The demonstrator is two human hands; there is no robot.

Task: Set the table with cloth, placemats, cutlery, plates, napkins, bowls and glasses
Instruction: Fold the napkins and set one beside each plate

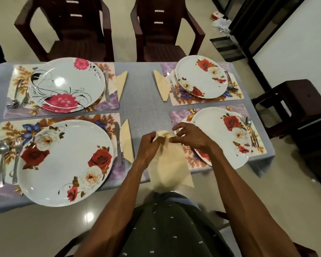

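Grey tablecloth (143, 108) carries four floral placemats with plates and cutlery; three have folded napkins. Over the near edge hangs the last cream napkin (167, 164), probably mid-fold. Left hand (148, 145) pinches its top corner; right hand (191, 136), fingers curled, pinches beside it.

No text, label, brand name, number or sign can be read anywhere in this view. The plates (67, 86) carry only flower pictures, with no words. On the floor beyond the table's (141, 101) far right corner lies a small red and white box (215, 15), but it is too blurred to read.
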